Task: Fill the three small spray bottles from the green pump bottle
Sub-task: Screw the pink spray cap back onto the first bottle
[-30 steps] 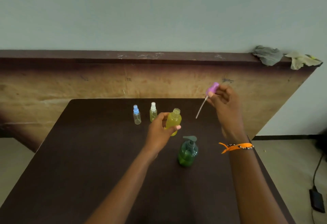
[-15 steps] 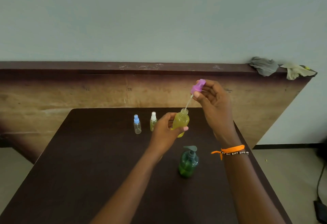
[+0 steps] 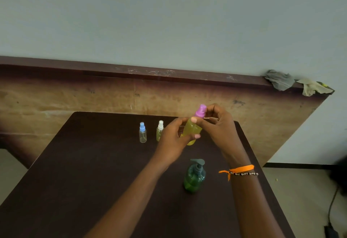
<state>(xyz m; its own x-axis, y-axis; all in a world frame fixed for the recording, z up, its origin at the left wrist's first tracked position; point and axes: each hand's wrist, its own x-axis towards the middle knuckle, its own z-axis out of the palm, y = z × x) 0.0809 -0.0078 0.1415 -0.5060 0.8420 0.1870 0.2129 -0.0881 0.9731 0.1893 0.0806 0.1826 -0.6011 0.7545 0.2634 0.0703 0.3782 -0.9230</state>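
Pink cap (image 3: 201,110) is back on my yellow bottle (image 3: 191,131) now, tube gone inside, centre frame above the table (image 3: 93,172). Left hand (image 3: 173,140) grips the body, right hand (image 3: 217,125) pinches the cap. Needs tightening; the blue-capped bottle (image 3: 142,132) looks empty.

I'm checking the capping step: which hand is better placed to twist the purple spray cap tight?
Right hand: its fingers already pinch the purple cap, while the left hand grips the yellow bottle.
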